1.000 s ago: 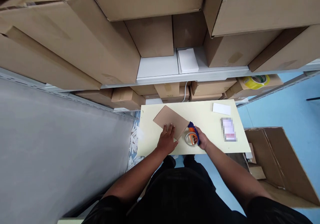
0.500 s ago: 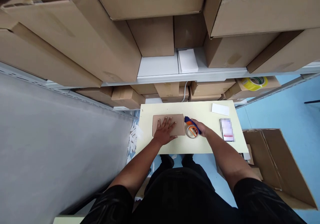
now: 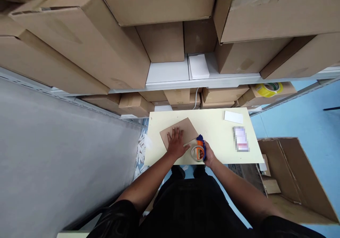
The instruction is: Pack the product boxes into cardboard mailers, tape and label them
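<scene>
A flat brown cardboard packet (image 3: 183, 131) lies tilted on the pale yellow table (image 3: 220, 131). My left hand (image 3: 175, 145) rests flat on it, fingers stretched out. My right hand (image 3: 209, 156) grips a blue and orange tape dispenser (image 3: 199, 150) with a clear tape roll, set against the packet's near right corner by the table's front edge.
A white card (image 3: 233, 117) and a small printed packet (image 3: 240, 139) lie on the table's right side. Stacked cardboard boxes (image 3: 79, 46) fill the shelves behind. A yellow tape roll (image 3: 268, 88) sits on a box at right. An open carton (image 3: 294, 174) stands on the blue floor at right.
The cardboard packet has turned from lying square to tilted under my left hand. My right hand has brought the tape dispenser nearer, to the packet's near right corner.
</scene>
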